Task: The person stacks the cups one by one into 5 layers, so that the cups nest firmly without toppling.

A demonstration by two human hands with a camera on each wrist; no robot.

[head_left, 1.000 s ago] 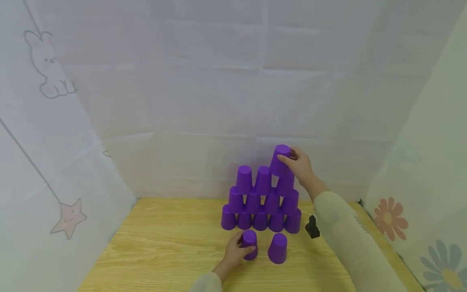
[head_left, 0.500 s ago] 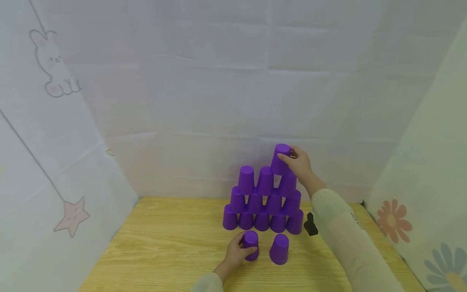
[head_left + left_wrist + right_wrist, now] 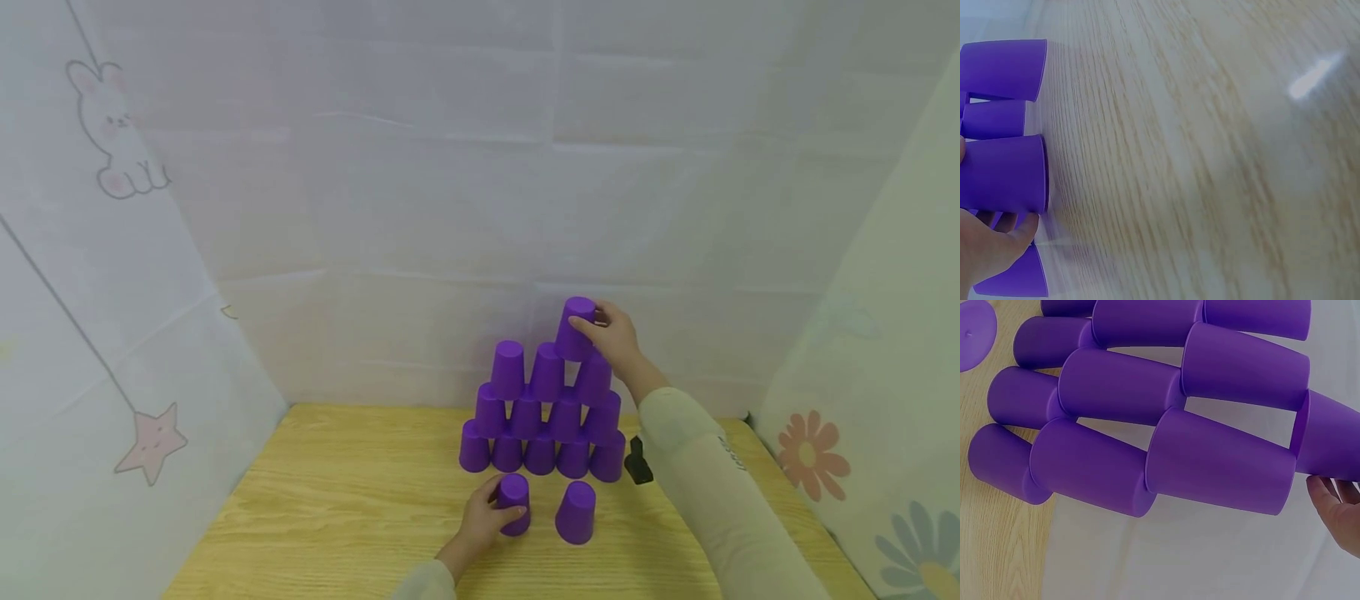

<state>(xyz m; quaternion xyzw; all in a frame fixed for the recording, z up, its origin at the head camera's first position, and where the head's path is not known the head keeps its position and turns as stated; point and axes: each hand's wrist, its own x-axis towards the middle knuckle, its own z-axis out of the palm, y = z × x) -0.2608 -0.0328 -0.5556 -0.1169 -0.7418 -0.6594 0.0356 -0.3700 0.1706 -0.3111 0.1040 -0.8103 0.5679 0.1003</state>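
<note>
Upside-down purple cups form a stacked pyramid; its third row includes a left cup and a right cup. My right hand grips a purple cup at the top right. In the right wrist view, this cup's rim meets the bases of two third-row cups. In front of the pyramid, my left hand holds another upside-down cup on the table, thumb on its near side. The left wrist view shows that hand only in part.
A single upside-down cup stands to the right of my left hand. Beside the pyramid's right end is a small black object. The wooden table meets a white cloth backdrop behind the pyramid.
The view has shifted slightly, so the scene sits a little farther right. Both hands keep their grip on their cups, with hardly any movement.
</note>
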